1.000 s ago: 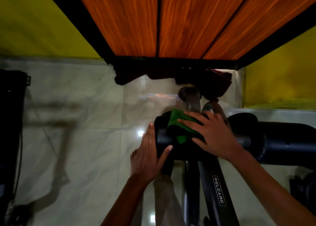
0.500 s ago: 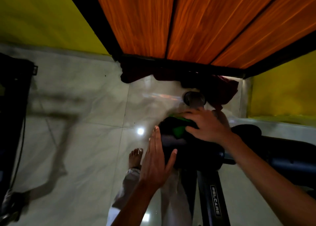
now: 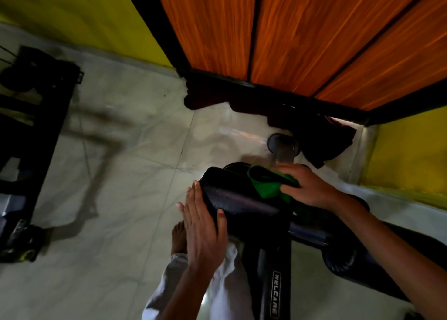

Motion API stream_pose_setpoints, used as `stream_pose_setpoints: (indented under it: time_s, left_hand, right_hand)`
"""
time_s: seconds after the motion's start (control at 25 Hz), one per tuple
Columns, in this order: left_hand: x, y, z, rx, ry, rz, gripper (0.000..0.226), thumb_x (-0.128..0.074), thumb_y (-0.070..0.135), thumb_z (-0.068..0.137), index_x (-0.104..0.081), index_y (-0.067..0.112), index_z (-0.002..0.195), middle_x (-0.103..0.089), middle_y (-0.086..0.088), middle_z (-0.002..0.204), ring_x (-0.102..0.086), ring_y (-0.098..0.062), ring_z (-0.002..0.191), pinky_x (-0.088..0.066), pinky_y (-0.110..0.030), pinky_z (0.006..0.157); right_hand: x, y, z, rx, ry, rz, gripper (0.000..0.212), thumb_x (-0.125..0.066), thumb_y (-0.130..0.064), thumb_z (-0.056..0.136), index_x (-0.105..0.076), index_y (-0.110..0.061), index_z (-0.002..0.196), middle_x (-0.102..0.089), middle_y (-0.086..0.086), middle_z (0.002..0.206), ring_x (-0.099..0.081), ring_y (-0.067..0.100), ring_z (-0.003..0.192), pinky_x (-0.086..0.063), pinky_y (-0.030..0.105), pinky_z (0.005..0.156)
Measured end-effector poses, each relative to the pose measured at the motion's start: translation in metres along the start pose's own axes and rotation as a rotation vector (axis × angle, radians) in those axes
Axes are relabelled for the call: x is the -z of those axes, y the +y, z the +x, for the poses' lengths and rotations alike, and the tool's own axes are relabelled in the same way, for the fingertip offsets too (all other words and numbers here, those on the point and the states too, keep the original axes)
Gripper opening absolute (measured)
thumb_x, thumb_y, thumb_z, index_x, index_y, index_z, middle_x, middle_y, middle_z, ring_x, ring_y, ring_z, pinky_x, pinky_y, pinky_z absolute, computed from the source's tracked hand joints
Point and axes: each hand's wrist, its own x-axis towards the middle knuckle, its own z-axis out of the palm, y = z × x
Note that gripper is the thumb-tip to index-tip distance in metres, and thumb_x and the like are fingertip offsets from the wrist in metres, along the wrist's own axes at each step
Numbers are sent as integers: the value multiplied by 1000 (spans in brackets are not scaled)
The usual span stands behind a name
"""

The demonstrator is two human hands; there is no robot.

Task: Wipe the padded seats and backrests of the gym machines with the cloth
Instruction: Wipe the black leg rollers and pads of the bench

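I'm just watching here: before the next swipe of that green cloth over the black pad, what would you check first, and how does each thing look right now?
1. Cloth in hand: ok. The right hand holds the green cloth.
2. Cloth on the padding: ok. It lies on the far top of the black pad.
3. Pad steadied: ok. The left hand lies flat against the pad's left end, thumb over the near edge.
4. Path ahead of the cloth: ok. The pad's top towards the left hand is bare.
5. Pad already clean: cannot tell, too dark.
6. Footing: ok. A bare foot stands on the tiled floor, apart from the machine frame.
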Motion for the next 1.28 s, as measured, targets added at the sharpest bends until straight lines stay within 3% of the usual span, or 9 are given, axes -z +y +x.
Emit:
stream_pose_setpoints:
  time_s: [0.12, 0.2, 0.36, 0.48, 0.68, 0.84, 1.04, 1.16, 1.28]
  left_hand:
    - [-6, 18, 0, 35, 28, 37, 71, -35, 37, 90, -15, 3, 149, -18, -12, 156, -9, -22, 145, 9, -32, 118]
    - [-14, 30, 1, 58, 36, 79, 72, -33, 43, 92, -16, 2, 149, -14, -12, 157, -1, -21, 146, 12, -33, 117]
    - [-22, 32, 1, 56, 48, 208, 73, -29, 44, 94, -13, 0, 149, -7, -12, 159, 3, -25, 146, 13, -37, 117]
    - [-25, 31, 2, 76, 55, 240, 73, -29, 43, 93, -13, 1, 150, -6, -11, 159, 3, -26, 146, 13, -38, 117]
    - [-20, 36, 5, 75, 52, 214, 73, -33, 41, 92, -12, 3, 150, -5, -9, 159, 4, -22, 147, 11, -37, 118]
    - [-17, 42, 18, -17, 34, 229, 70, -37, 32, 89, -20, -2, 147, -16, -14, 157, -5, -25, 146, 7, -37, 119]
    - [-18, 42, 27, -95, -7, 288, 62, -35, 30, 91, -29, -2, 144, -30, -16, 152, -20, -25, 142, 0, -35, 119]
    - [-14, 39, 29, -146, -38, 268, 55, -36, 31, 92, -43, -2, 136, -45, -16, 142, -30, -23, 137, -5, -35, 119]
    - [-4, 40, 40, -238, -86, 172, 46, -39, 29, 93, -58, -1, 122, -59, -13, 128, -44, -23, 127, -9, -33, 119]
  right_hand:
    - [1, 22, -12, 1, 41, 132, 44, -53, -20, 74, -57, -19, 118, -57, -6, 107, -48, 0, 102, -37, 29, 91]
    - [1, 20, -4, 2, 44, 163, 36, -57, -22, 78, -60, -24, 114, -62, -4, 104, -56, 6, 101, -41, 26, 85]
    - [-4, -6, 46, -23, -96, 170, 36, -58, -5, 88, -60, -26, 117, -58, -7, 106, -55, 11, 106, -40, 6, 80]
    - [-24, -31, 97, 8, -175, 216, 34, -57, -11, 85, -63, -26, 114, -63, -2, 115, -59, 17, 109, -45, 30, 97]
    - [-38, -46, 132, -40, -286, 298, 19, -54, -16, 84, -61, -34, 87, -67, -3, 91, -64, 16, 88, -50, 37, 87]
    - [-20, -14, 104, -109, -304, 286, 19, -55, -16, 83, -64, -32, 86, -66, -6, 85, -62, 10, 80, -48, 31, 77]
    - [1, 29, 70, -264, -338, 37, 23, -52, -23, 91, -63, -19, 111, -64, 6, 112, -59, 23, 106, -44, 40, 97]
    - [7, 34, 57, -375, -316, -115, 21, -48, -45, 86, -60, -32, 97, -59, -2, 111, -55, 22, 106, -42, 45, 97]
    - [17, 17, 42, -383, -128, -9, 14, -52, -39, 86, -56, -28, 79, -61, 4, 98, -57, 22, 94, -46, 39, 86]
